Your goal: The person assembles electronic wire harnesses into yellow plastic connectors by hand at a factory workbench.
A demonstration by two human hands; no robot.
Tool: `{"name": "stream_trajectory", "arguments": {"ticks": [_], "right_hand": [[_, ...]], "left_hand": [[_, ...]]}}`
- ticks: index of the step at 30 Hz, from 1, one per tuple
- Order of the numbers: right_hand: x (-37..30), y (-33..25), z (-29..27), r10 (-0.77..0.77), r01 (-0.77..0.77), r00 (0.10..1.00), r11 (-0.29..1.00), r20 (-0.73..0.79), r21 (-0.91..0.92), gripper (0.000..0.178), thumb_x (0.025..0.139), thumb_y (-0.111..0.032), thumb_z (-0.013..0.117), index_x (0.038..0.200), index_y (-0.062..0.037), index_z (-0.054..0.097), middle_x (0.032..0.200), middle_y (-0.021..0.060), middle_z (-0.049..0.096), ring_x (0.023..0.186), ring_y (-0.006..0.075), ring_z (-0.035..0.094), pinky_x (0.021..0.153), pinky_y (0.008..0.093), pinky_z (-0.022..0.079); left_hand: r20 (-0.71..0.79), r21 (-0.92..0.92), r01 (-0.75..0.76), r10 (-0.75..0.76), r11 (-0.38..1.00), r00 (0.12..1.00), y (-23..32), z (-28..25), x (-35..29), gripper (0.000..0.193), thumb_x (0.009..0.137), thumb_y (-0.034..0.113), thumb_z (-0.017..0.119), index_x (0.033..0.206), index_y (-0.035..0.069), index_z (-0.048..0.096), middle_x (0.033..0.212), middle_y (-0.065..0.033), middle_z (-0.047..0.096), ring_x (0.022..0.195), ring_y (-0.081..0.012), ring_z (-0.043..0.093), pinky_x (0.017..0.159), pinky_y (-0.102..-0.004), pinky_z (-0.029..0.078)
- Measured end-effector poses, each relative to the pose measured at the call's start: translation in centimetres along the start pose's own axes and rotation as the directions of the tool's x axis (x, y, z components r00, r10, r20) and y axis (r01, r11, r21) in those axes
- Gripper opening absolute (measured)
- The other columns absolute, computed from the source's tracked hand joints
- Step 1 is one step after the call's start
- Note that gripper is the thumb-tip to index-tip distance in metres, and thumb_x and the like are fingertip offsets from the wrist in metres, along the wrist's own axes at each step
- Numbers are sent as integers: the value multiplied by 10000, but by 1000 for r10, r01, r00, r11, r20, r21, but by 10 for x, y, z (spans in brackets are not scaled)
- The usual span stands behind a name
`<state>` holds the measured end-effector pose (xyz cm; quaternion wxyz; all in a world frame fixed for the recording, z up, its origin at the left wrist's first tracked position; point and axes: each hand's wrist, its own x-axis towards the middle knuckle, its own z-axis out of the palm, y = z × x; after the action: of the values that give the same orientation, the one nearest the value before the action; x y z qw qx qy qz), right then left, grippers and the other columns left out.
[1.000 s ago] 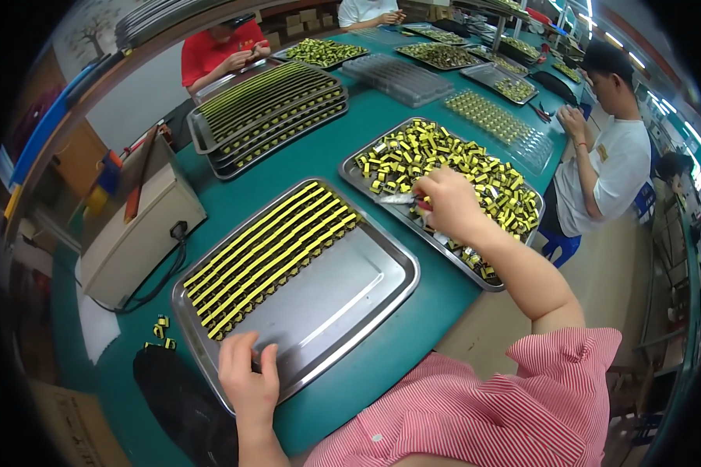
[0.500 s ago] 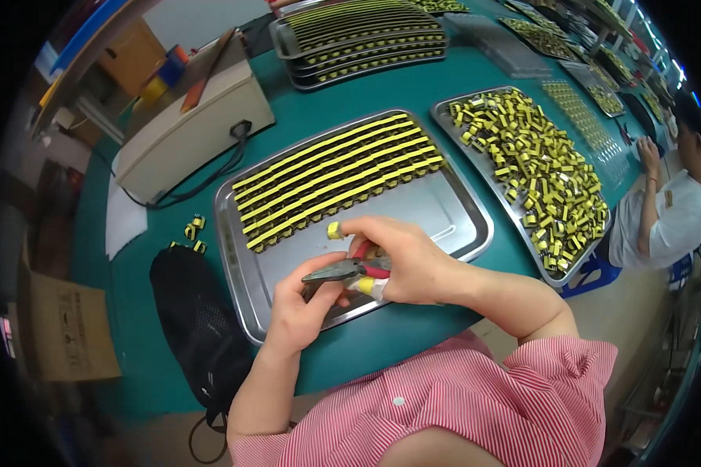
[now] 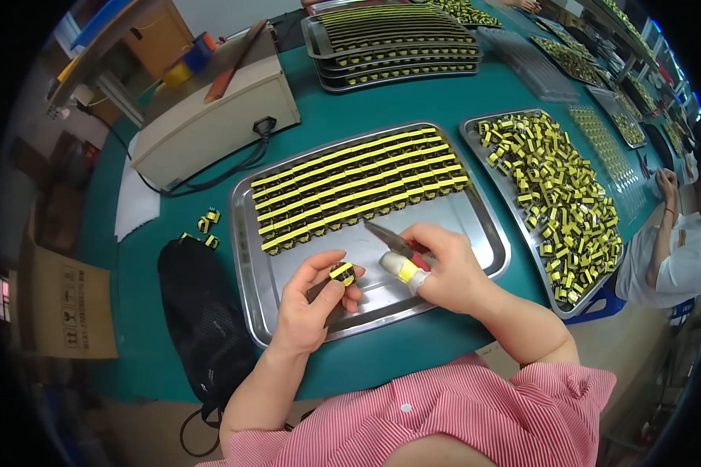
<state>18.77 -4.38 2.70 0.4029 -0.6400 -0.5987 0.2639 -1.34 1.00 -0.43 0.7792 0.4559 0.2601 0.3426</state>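
With the tray as the dial, a second tray, heaped with yellow-and-black parts, sits just beside it at three o'clock on the green worktop. A tray stack stands at twelve, a clear plastic tray between one and two, a beige box with a black cord at ten. Loose parts lie at nine; a black bag crowds the rim at eight. Neat rows of parts fill the tray's twelve-o'clock half.

The left hand, at seven, pinches one part above bare metal between thumb and bent fingers. The right hand, at four, is closed around red-handled pliers, their nose aimed toward ten, near the lowest row; I cannot tell whether it touches. The right thumb wears a white wrap with a yellow band.
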Motion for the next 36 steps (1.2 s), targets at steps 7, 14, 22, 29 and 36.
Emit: {"name": "stream_trajectory", "arguments": {"ticks": [7,14,22,29,36], "right_hand": [[-3,9,6,-282,261,957,941,-72,-216,304,615,-197,766,839,-54,617,723,81,573,605,240,580,534,323,476],[-3,4,5,-324,288,942,915,-87,-284,361,591,-192,786,876,-25,640,735,110,586,639,249,591,572,318,485],[-3,4,4,-367,332,928,896,-69,-294,364,581,-177,783,877,-23,638,734,106,586,652,247,589,571,320,483],[-3,4,3,-372,332,925,890,-77,-314,362,573,-165,781,872,-21,636,742,105,585,655,254,585,574,327,479],[-2,4,4,-374,333,925,884,-68,-329,354,567,-169,783,852,-18,637,735,102,586,656,254,584,574,328,478]], "left_hand": [[-96,25,-47,49,999,994,3,4,1,273,850,25,517,1115,-35,484,1001,-147,582,767,-141,572,676,-252,476],[-147,114,-103,120,988,982,5,5,1,296,802,27,592,1077,-28,497,833,-69,571,699,-117,547,652,-235,448],[-140,235,-143,179,961,974,2,1,-1,328,765,51,659,1049,-14,509,879,-32,543,763,-86,511,672,-213,421],[-147,287,-145,193,947,970,5,4,-1,328,756,44,669,1036,-13,510,875,-28,538,792,-82,498,710,-216,413],[-147,282,-159,206,946,967,6,4,-2,327,754,12,659,1040,-19,503,889,-39,549,808,-90,516,727,-223,428]]}}
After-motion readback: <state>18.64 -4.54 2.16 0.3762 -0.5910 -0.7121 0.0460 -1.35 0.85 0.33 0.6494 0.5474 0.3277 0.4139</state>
